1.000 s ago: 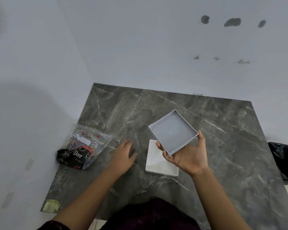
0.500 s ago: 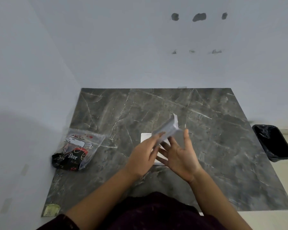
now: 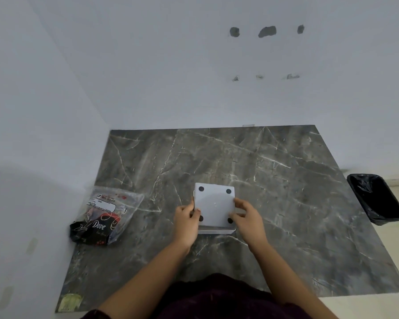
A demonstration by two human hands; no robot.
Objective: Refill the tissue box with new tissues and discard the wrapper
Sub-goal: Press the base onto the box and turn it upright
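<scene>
we see the tissue box (image 3: 214,204) between our hands on the marble tabletop (image 3: 286,192): left hand (image 3: 186,220) pinching its left edge, right hand (image 3: 248,218) gripping its right. it is square, matte grey plastic, four round black feet up. a glossy tissue packet (image 3: 104,217) lies well left.

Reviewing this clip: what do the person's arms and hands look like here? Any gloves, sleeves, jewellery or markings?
Both the left hand and the right hand are bare: no gloves, and no rings, watch or bracelets that show. The forearms are uncovered up to the frame's lower edge. A dark maroon sleeve just shows at the left arm's bottom corner, matching the dark maroon garment between the arms. No markings are visible.
</scene>
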